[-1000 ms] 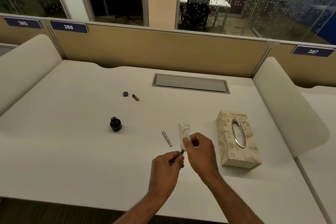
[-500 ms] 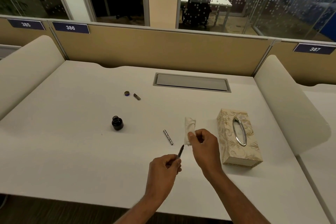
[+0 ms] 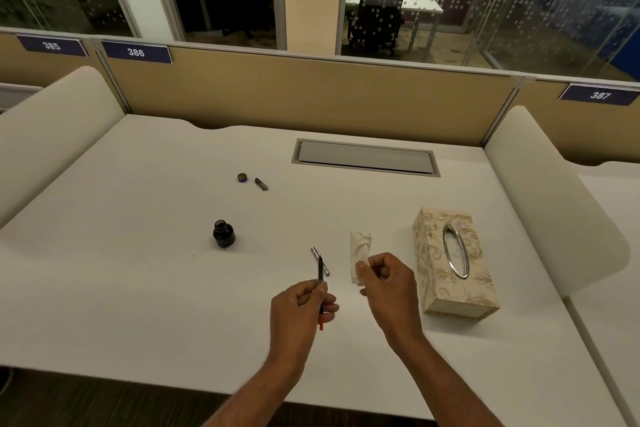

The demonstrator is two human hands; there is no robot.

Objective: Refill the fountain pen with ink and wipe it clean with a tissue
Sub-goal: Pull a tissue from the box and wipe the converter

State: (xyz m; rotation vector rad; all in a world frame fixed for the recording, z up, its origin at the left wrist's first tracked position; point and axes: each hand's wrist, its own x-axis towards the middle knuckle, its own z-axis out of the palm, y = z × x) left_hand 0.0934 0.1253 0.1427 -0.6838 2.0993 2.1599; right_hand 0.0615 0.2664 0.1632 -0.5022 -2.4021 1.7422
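White cubicle desk (image 3: 138, 288), glass partitions behind. Left hand (image 3: 299, 305) pinched pen's nib section (image 3: 320, 274), nib pointed away, likely for wiping. Right hand (image 3: 388, 282) pinched crumpled tissue (image 3: 359, 253) just beside it, apart. Ink bottle (image 3: 223, 234) stood uncapped; pen barrel (image 3: 320, 262) lay on desk; tissue box (image 3: 453, 262) near right hand.

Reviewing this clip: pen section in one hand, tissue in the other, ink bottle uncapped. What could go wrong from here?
1. The ink bottle stands open on the desk, its cap lying far behind; a reaching arm might tip it and spill ink.
2. The left hand holds the pen section nib-up, apart from the tissue in the right hand; leftover ink could reach the fingers.
3. The loose barrel just beyond the pen could roll if nudged.
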